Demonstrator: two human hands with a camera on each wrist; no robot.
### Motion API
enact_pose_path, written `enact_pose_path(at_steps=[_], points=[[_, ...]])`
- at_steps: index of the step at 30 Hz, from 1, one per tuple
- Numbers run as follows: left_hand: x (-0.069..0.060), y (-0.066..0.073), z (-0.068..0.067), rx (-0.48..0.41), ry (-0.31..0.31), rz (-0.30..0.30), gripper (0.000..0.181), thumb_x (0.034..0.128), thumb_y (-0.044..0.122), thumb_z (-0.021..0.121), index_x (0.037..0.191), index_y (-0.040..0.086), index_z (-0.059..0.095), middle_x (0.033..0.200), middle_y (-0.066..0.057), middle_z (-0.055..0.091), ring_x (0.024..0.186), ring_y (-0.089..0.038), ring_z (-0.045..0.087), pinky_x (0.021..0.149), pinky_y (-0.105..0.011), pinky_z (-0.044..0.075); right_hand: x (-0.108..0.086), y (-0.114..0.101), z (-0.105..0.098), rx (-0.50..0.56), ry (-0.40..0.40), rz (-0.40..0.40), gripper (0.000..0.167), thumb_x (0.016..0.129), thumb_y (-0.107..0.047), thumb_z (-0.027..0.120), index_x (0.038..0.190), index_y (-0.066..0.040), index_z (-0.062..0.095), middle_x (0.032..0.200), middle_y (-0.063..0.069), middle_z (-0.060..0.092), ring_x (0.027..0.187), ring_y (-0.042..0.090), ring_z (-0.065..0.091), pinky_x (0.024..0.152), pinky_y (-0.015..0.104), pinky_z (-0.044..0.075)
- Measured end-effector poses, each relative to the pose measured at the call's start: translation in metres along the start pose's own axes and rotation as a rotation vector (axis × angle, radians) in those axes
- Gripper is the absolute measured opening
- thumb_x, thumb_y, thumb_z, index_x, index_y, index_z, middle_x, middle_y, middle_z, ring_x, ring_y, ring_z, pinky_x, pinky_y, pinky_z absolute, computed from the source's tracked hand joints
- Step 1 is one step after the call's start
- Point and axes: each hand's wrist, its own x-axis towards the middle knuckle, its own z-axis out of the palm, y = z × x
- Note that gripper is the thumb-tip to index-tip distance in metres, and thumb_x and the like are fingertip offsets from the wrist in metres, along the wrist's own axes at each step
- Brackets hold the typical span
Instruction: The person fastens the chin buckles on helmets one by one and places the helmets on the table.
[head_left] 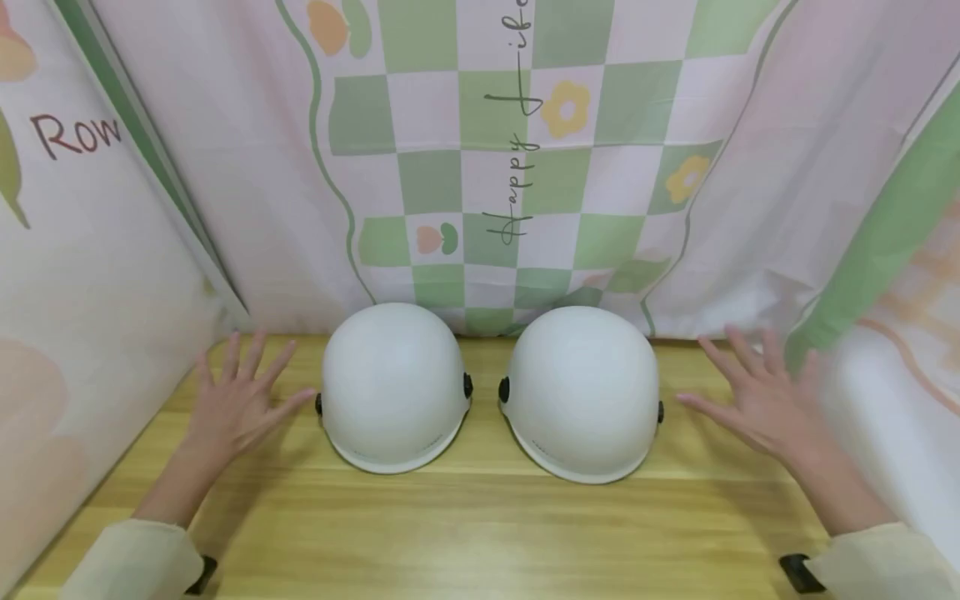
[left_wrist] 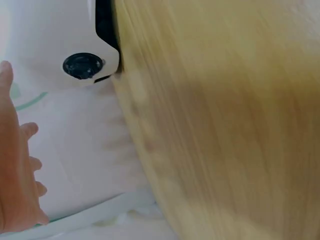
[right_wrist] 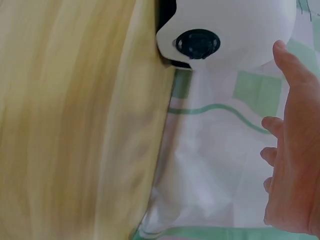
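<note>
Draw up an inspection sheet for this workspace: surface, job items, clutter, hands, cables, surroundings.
Surface: light wood-grain table, its bare front part showing no marks beyond grain and glare.
Job items: two white helmets side by side, domes up, with a gap between; left helmet and right helmet both have black side fittings.
Clutter: nothing seen.
Hands: left hand and right hand flank the pair, fingers spread, holding nothing; a black item shows at each cuff.
Cables: nothing seen.
Surroundings: fabric backdrop with green and white checks behind the table; printed fabric also hangs at both sides.
</note>
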Motion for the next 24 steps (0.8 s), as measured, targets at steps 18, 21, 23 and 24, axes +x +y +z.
enact_pose_path(at_steps=[18,21,23,24], points=[[0.010,0.040,-0.019,-0.022,0.013,0.071,0.085,0.0971,0.074,0.047,0.164,0.023,0.032,0.166,-0.028,0.022,0.151,-0.057,0.015,0.114,-0.080,0.006,0.018,-0.071,-0.033,0.146,0.055,-0.157,0.095,0.090,-0.065,0.067,0.163,-0.015,0.033,0.171,0.019,0.016,0.156,0.049,0.002,0.111,0.083,0.008],[0.012,0.042,-0.019,-0.050,0.019,0.074,0.085,0.0975,0.071,0.049,0.165,0.024,0.030,0.167,-0.028,0.021,0.152,-0.056,0.014,0.114,-0.080,0.005,0.021,-0.082,-0.036,0.202,0.062,-0.183,0.096,0.090,-0.062,0.070,0.165,-0.016,0.031,0.171,0.019,0.017,0.157,0.047,0.002,0.114,0.080,0.008],[0.013,0.044,-0.019,-0.066,0.018,0.076,0.085,0.0975,0.070,0.051,0.165,0.024,0.029,0.167,-0.028,0.019,0.152,-0.055,0.013,0.115,-0.080,0.005,0.025,-0.090,-0.037,0.233,0.065,-0.196,0.095,0.090,-0.061,0.070,0.165,-0.018,0.030,0.172,0.018,0.017,0.156,0.049,0.005,0.114,0.079,0.009],[0.014,0.045,-0.020,-0.074,0.015,0.075,0.085,0.0975,0.069,0.051,0.165,0.023,0.029,0.168,-0.028,0.019,0.153,-0.055,0.012,0.115,-0.080,0.004,0.027,-0.094,-0.038,0.249,0.067,-0.202,0.095,0.090,-0.060,0.071,0.165,-0.018,0.031,0.171,0.018,0.018,0.156,0.050,0.007,0.115,0.079,0.011]])
